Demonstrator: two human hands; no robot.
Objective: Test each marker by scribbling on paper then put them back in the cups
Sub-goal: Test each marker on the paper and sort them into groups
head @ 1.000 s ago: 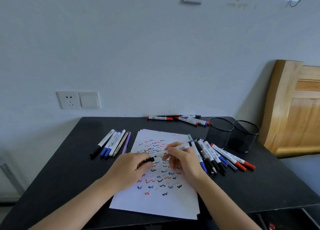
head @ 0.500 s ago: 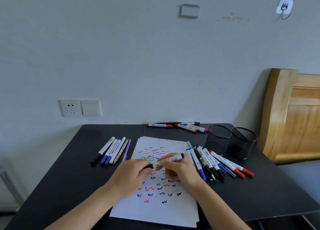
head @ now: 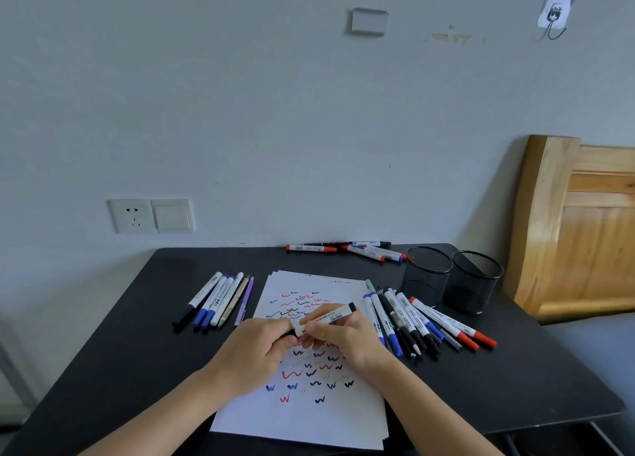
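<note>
Hands meeting above white scribble-covered paper sheet [head: 309,411] on black table [head: 515,369]: right hand [head: 347,338] fingers pinching white black-ended marker [head: 330,318], left hand [head: 254,349] fingers curled closed round its near end. Right of paper: loose marker row [head: 422,321], then two empty black mesh cups [head: 450,280]. Left of paper: second marker group [head: 216,301]; beyond paper, at wall: third group [head: 347,249].

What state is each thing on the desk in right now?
held marker: gripped by both hands over the paper, cap end hidden in the left hand
left hand: closed on the marker's dark end
right hand: pinching the barrel
paper: covered in scribbles
mesh cups: upright, look empty
other markers: lying capped in groups on the table
</note>
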